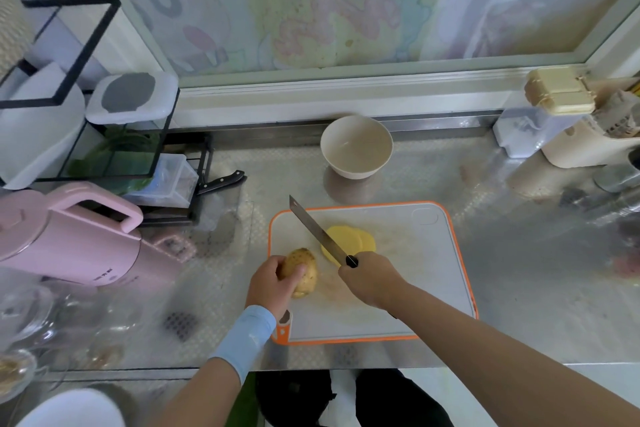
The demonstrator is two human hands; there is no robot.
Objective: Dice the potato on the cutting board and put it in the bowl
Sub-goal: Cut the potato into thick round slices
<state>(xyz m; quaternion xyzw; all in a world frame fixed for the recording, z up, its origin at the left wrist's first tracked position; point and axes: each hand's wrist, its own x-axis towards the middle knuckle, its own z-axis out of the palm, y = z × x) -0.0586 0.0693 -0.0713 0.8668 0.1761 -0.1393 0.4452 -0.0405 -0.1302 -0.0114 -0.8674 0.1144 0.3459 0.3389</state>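
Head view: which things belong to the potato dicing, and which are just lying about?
In the job: potato, slices, knife, cutting board, bowl.
Lying about: pink kettle, spare black-handled knife, yellow-lidded container.

A home kitchen: a steel countertop [526, 239] under a window [346, 3] carries a pink electric kettle [69, 236], a cutting board [415, 274], a white bowl [356, 168] and a black rack [167, 135] with containers [131, 97].

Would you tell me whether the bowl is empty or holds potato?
Empty: the bowl shows a bare inside; the slices lie on the cutting board.
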